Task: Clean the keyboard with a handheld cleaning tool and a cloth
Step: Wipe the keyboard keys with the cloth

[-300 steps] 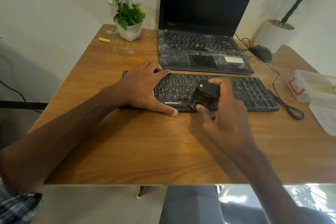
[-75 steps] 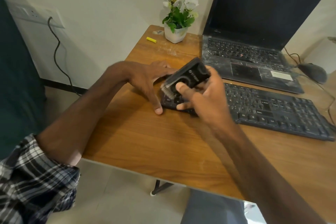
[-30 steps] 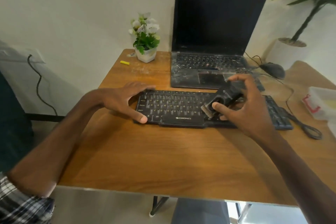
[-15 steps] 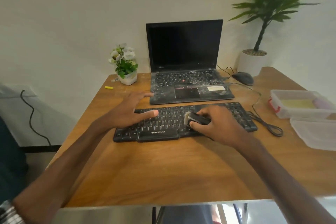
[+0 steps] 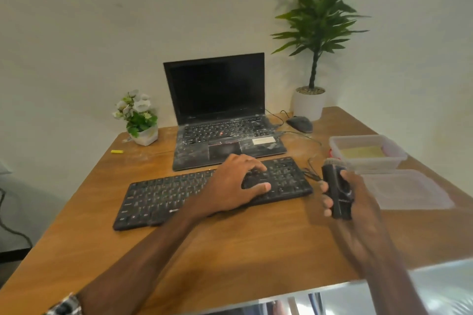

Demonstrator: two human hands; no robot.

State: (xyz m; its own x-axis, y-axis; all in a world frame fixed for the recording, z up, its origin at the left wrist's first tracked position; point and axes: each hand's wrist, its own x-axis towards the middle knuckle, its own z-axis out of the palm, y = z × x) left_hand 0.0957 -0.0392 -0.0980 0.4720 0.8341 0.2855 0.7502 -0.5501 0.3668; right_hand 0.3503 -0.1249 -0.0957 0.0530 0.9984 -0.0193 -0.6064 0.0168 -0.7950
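Observation:
A black keyboard (image 5: 163, 194) lies slanted across the wooden table (image 5: 230, 245). My left hand (image 5: 238, 184) rests on its right half, fingers spread over the keys and thumb near the front edge. My right hand (image 5: 358, 202) grips a black handheld cleaning tool (image 5: 336, 192) upright in the air, just right of the keyboard's right end, with its bristle end pointing up and away. A yellow cloth (image 5: 362, 152) lies inside a clear plastic box (image 5: 368, 161) beyond the tool.
A dusty open laptop (image 5: 220, 120) stands behind the keyboard. A mouse (image 5: 300, 124) and its cable lie at the back right. The box's lid (image 5: 407, 189) rests on the right. A small flower pot (image 5: 139, 120) and a yellow scrap (image 5: 117, 151) sit back left. A tall potted plant (image 5: 311, 100) stands behind.
My right hand has lifted the tool off the keys and carried it past the keyboard's right end. My left hand has slid from the left half to the right half.

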